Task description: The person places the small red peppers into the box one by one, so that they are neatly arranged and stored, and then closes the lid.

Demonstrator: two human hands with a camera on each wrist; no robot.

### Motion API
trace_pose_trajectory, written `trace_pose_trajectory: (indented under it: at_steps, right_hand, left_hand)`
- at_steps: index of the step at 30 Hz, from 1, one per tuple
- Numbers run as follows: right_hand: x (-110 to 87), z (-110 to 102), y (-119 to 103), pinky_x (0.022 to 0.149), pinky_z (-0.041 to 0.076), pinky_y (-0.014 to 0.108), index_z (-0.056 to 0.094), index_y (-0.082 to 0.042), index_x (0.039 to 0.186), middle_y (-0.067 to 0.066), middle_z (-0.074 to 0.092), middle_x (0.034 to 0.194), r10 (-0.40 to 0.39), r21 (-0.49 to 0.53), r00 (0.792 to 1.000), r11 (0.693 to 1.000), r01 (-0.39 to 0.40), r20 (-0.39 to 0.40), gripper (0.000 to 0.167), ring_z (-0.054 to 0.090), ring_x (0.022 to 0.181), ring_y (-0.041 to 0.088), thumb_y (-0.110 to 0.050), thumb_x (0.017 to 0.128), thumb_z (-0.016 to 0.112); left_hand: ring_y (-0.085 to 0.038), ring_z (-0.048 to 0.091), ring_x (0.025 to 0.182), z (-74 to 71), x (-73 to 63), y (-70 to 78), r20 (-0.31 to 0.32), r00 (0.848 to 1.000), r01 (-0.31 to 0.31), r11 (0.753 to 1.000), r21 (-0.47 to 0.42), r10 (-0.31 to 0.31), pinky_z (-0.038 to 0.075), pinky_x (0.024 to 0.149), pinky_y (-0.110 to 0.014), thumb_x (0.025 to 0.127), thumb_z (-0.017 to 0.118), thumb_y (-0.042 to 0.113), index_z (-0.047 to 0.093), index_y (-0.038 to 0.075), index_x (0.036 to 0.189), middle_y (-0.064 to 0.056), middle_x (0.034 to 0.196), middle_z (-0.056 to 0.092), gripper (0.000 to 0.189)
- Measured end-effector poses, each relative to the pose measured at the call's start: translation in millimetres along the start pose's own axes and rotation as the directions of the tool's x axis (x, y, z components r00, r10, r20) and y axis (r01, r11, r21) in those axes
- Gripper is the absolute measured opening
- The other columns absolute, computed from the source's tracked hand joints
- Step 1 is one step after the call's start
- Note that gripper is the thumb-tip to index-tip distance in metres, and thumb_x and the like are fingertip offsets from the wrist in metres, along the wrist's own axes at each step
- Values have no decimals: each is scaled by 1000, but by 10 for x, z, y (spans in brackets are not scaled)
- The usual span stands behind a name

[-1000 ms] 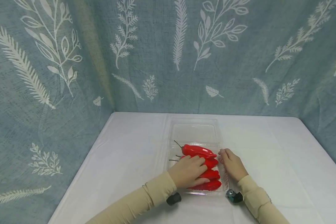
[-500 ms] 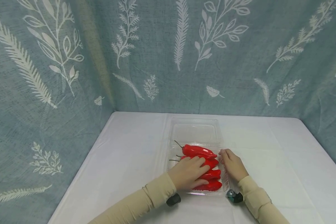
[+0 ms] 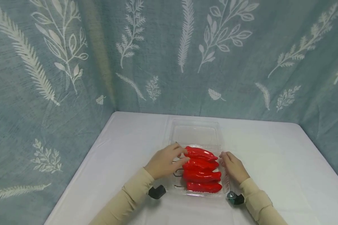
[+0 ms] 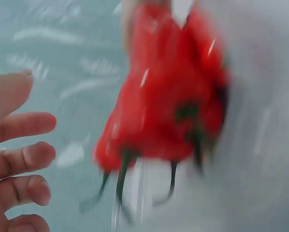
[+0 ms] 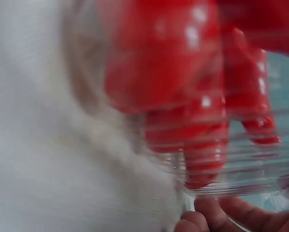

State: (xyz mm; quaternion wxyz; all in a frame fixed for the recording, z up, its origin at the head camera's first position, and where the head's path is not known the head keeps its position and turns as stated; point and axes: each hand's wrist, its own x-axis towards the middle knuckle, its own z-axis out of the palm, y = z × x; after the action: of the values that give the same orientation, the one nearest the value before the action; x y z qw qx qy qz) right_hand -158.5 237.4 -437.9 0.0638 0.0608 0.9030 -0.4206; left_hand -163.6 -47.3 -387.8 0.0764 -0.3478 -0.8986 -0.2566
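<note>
Several long red chili peppers [image 3: 202,176] lie side by side in a clear plastic clamshell box [image 3: 225,181], their thin stems toward the left. Over the box's left side is my left hand [image 3: 165,160], its fingers loosely spread near the stems of the back peppers. The left wrist view shows those fingers [image 4: 26,159] bent slightly and apart from the peppers, holding nothing. My right hand [image 3: 235,167] holds the box's right wall, fingertips at the rim. In the right wrist view its fingers [image 5: 217,215] meet the ribbed clear wall.
The box's clear lid [image 3: 195,132] lies folded back behind the peppers. A white cloth [image 3: 270,175] covers the table, and a blue-green curtain with leaf prints [image 3: 163,56] hangs at its back and sides. Dark wrist cameras [image 3: 156,192] sit under both sleeves.
My left hand has let go of the peppers and moved left toward their stems, uncovering them. The right hand stays at the box's right wall.
</note>
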Motion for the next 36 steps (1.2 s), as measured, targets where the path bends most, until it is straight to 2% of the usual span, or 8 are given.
trace_pose_trajectory:
  at_steps: [3, 6, 12, 19, 24, 27, 30, 36]
  right_hand:
    - [16, -38, -11, 81, 50, 42, 53, -2, 121, 10, 61, 94, -5, 19, 1000, 1000, 4, 30, 51, 57, 87, 23, -45, 102, 32]
    - [35, -138, -29, 72, 52, 35, 49, 3, 124, 13, 59, 96, 5, 64, 998, 998, -8, 59, 56, 56, 84, 22, -45, 102, 32]
    - [177, -443, -54, 76, 55, 36, 43, 7, 131, 25, 56, 118, 5, 104, 994, 994, -16, 112, 67, 58, 101, 28, -52, 101, 31]
    - [546, -677, -189, 79, 54, 38, 49, 11, 124, 23, 60, 107, 14, 0, 981, 1000, -14, 196, 61, 61, 95, 25, -43, 103, 32]
    - [850, -695, -279, 71, 52, 30, 54, 11, 117, 9, 55, 85, 72, -115, 955, 993, -40, 288, 49, 55, 79, 18, -31, 104, 33]
    - [975, -689, -278, 69, 50, 28, 53, 11, 119, 6, 52, 82, 103, -141, 945, 988, -62, 310, 47, 51, 77, 17, -28, 104, 34]
    - [1044, -668, -253, 68, 49, 27, 53, 10, 120, 5, 50, 81, 125, -138, 944, 987, -86, 304, 46, 50, 77, 16, -29, 103, 35]
    - [1118, -604, -184, 68, 48, 27, 53, 8, 121, 0, 46, 72, 100, -47, 943, 995, -90, 317, 46, 46, 68, 14, -31, 102, 38]
  left_hand:
    - [-11, 54, 77, -106, -32, -257, -85, 988, 120, 984, -128, -131, 46, 65, -23, 96, 57, 33, 66, 18, 104, 6, 89, 59, 19]
    - [-11, 51, 71, -173, -29, -530, -119, 955, 238, 942, -237, -271, 44, 63, -26, 97, 54, 32, 67, 15, 103, 4, 83, 60, 22]
    - [-16, 51, 74, -243, 29, -946, 32, 868, 476, 811, -339, -495, 42, 64, -29, 100, 47, 33, 67, 10, 104, -3, 82, 60, 31]
    - [-19, 51, 82, -213, 212, -1179, 143, 823, 559, 740, -375, -550, 42, 75, -33, 102, 41, 37, 67, 7, 106, -3, 82, 56, 39]
    - [-16, 47, 74, -143, 392, -1276, 208, 786, 615, 708, -347, -582, 41, 63, -28, 101, 39, 42, 66, 9, 107, -9, 100, 60, 43]
    - [-14, 42, 71, -83, 502, -1305, 235, 784, 621, 711, -330, -575, 37, 59, -25, 102, 37, 42, 66, 8, 106, -9, 101, 58, 44]
    - [-13, 38, 64, -13, 584, -1319, 252, 787, 617, 714, -332, -563, 36, 58, -25, 103, 36, 39, 66, 6, 105, -5, 80, 51, 45]
    - [-13, 37, 61, 91, 651, -1310, 270, 765, 643, 674, -363, -585, 36, 58, -26, 102, 35, 42, 66, 8, 105, -2, 74, 44, 47]
